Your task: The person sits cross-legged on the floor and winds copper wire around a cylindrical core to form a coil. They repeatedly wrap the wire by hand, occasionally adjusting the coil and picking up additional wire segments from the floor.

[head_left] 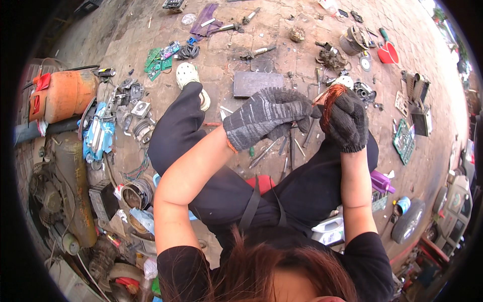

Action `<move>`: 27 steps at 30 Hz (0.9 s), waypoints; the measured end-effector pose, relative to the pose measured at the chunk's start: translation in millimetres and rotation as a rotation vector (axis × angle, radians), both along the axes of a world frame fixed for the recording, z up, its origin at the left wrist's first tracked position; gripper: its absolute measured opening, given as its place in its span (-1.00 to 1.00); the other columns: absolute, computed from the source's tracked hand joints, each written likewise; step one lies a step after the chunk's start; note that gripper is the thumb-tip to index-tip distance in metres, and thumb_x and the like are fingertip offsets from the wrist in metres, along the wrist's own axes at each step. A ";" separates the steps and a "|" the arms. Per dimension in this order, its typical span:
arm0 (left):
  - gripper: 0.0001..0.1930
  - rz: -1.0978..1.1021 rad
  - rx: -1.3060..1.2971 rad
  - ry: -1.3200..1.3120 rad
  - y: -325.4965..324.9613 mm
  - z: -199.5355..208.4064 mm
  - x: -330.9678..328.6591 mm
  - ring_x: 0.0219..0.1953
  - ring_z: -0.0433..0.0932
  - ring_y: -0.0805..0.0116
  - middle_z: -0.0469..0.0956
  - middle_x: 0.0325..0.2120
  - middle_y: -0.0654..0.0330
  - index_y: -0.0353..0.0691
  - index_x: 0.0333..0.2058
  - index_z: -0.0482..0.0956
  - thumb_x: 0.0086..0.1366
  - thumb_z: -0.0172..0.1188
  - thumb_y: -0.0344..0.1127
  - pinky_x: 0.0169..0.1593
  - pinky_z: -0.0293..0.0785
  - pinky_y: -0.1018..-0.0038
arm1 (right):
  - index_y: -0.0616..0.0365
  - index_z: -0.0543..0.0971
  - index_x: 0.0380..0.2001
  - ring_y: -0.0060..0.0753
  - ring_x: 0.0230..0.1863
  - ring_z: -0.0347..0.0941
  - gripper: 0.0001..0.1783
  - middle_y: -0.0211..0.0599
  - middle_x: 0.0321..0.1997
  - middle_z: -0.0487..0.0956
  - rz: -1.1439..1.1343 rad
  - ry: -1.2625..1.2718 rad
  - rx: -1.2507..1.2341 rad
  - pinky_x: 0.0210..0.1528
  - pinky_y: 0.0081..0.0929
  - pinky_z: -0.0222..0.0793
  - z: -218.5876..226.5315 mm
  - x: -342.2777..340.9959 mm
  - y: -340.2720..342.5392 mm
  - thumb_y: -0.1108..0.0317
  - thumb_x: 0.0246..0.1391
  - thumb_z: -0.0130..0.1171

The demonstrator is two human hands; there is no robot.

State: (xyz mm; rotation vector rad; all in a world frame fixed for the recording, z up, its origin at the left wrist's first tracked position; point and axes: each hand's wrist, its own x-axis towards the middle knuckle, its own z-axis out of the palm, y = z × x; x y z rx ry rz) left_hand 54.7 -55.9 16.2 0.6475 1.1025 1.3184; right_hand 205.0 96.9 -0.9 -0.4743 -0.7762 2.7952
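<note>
Legible text, labels, numbers and signs: none. Too small or too blurred to read: patterned label on the white jug point(328, 231), lower right of centre; any marking on the dark-and-yellow can point(105, 72), just beside the orange cylinder point(65, 96), upper left; any print on the blue-and-white can point(402, 205), next to the loose tyre point(408, 221), lower right
</note>
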 end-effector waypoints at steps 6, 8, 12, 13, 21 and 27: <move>-0.84 0.226 0.118 0.300 0.0 -13.4 11.1 -0.62 0.42 0.52 0.55 -0.58 0.28 -0.22 -0.39 0.60 0.15 0.15 -0.26 -0.54 0.29 0.58 | 0.21 0.35 -0.20 -0.57 -0.55 0.38 -0.81 -0.30 -0.40 0.44 -0.077 -0.124 0.668 -0.61 -0.79 0.26 -10.3 5.6 -8.6 0.44 0.10 -0.14; -0.82 0.354 0.360 0.853 2.7 -23.2 7.6 -0.64 0.44 0.42 0.53 -0.59 0.20 -0.20 -0.36 0.58 0.10 0.20 -0.23 -0.58 0.31 0.52 | 0.23 0.35 -0.13 -0.57 -0.47 0.42 -0.75 -0.29 -0.32 0.47 -0.111 -0.193 0.879 -0.54 -0.81 0.30 -9.2 6.5 -11.9 0.44 0.10 -0.14; -0.79 0.358 0.413 1.623 -4.9 -26.7 8.0 -0.63 0.45 0.25 0.50 -0.61 0.16 -0.11 -0.32 0.56 0.02 0.24 -0.24 -0.57 0.32 0.43 | 0.25 0.33 -0.07 -0.67 -0.49 0.39 -0.70 -0.34 -0.36 0.46 -0.058 -0.175 0.745 -0.56 -0.84 0.27 -11.9 5.8 -6.6 0.44 0.12 -0.16; -0.74 0.392 0.453 1.720 -4.4 -27.3 7.9 -0.64 0.45 0.28 0.50 -0.61 0.22 -0.08 -0.26 0.55 0.01 0.24 -0.27 -0.58 0.31 0.42 | 0.26 0.32 -0.06 -0.70 -0.51 0.37 -0.70 -0.35 -0.37 0.46 -0.040 -0.163 0.683 -0.57 -0.85 0.25 -13.2 5.8 -4.6 0.44 0.13 -0.17; -0.80 0.497 0.423 1.515 1.6 -25.4 6.9 -0.56 0.52 0.26 0.53 -0.55 0.14 -0.22 -0.33 0.56 0.01 0.23 -0.37 -0.50 0.41 0.43 | 0.26 0.21 0.02 -0.71 -0.44 0.33 -0.51 -0.33 -0.20 0.39 0.146 0.100 0.316 -0.65 -0.86 0.21 -32.0 6.9 11.6 0.54 -0.07 -0.11; -0.77 0.468 0.312 1.182 6.2 -23.7 16.4 -0.64 0.43 0.50 0.53 -0.52 0.22 -0.23 -0.31 0.55 -0.01 0.28 -0.40 -0.55 0.35 0.59 | 0.21 0.35 -0.18 -0.80 -0.72 0.13 -0.76 -0.53 -0.55 0.33 0.008 -0.062 -0.244 -0.75 -0.84 0.03 -0.7 -4.2 -4.2 0.29 0.15 -0.11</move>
